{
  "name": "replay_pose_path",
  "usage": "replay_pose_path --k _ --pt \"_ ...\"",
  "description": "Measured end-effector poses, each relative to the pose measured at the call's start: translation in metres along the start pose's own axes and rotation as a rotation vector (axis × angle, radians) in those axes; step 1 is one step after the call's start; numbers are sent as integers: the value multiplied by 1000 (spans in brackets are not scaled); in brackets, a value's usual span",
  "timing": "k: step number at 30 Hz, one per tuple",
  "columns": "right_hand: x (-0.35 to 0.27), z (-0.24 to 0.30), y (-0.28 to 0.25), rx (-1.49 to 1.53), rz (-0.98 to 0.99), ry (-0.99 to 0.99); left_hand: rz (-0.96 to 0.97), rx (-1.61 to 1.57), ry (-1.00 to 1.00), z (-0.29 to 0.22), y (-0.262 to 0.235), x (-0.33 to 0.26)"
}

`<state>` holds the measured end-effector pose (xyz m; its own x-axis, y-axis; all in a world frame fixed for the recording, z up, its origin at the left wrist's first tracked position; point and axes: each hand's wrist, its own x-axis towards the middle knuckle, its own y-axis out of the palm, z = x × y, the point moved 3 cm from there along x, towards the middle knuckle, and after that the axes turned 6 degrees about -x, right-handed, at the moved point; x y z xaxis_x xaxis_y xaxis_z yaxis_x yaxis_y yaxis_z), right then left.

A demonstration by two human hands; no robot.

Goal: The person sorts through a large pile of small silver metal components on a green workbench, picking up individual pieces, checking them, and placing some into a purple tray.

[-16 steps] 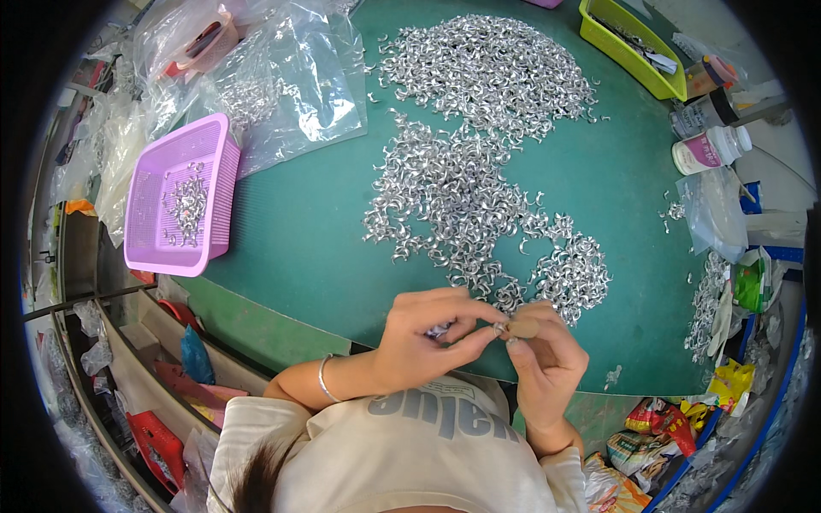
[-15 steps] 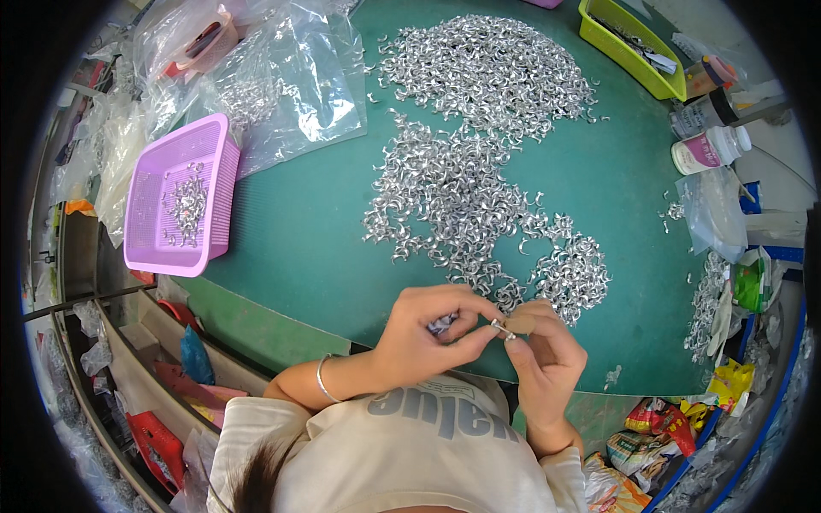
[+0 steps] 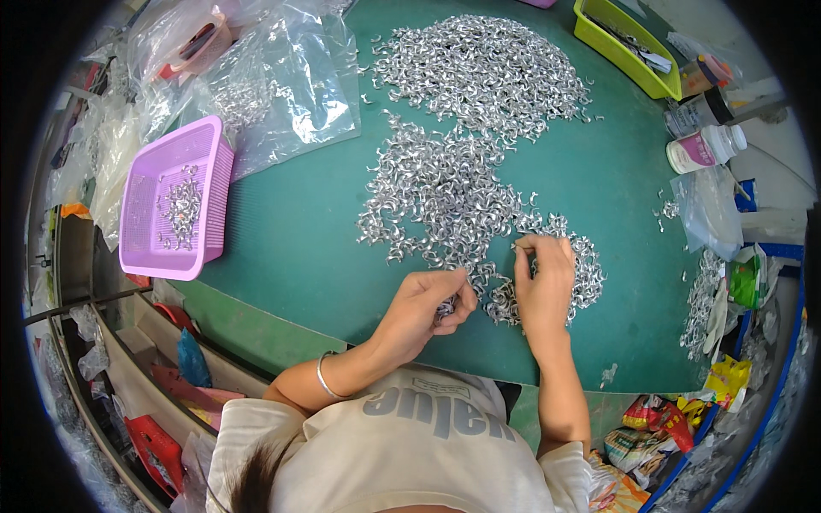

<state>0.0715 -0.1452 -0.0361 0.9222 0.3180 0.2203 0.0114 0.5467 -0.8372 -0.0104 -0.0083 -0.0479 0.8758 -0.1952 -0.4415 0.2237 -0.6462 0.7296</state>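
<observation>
My left hand (image 3: pixel 423 306) is curled closed near the table's front edge, thumb against the forefinger. Small silver curved metal pieces (image 3: pixel 445 309) show inside its fingers. My right hand (image 3: pixel 546 278) reaches over the small right-hand heap (image 3: pixel 588 278) of the same hook-like pieces. Its thumb and fingertips come together at the heap's upper left; whatever is between them is too small to make out. Farther back, a middle heap (image 3: pixel 440 188) of these pieces runs into a larger far heap (image 3: pixel 483 73).
On the left stands a purple plastic basket (image 3: pixel 219 197) with some metal pieces inside. Clear plastic bags (image 3: pixel 299 94) lie behind it. At the far right are a yellow-green tray (image 3: pixel 629 64) and a white bottle (image 3: pixel 697 152). All rest on the green tabletop (image 3: pixel 291 231).
My hands were together at the table edge, fingers meeting at a small metal piece and a brownish bit. Now they are apart, and the right hand has moved forward to the heap.
</observation>
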Motion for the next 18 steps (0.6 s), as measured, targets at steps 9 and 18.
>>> replay_pose_path --k 9,18 --pt "-4 1 -8 -133 -64 -94 -53 69 2 6 8 0" --pt "-8 -10 6 480 94 270 -4 21 3 10 1 -2"
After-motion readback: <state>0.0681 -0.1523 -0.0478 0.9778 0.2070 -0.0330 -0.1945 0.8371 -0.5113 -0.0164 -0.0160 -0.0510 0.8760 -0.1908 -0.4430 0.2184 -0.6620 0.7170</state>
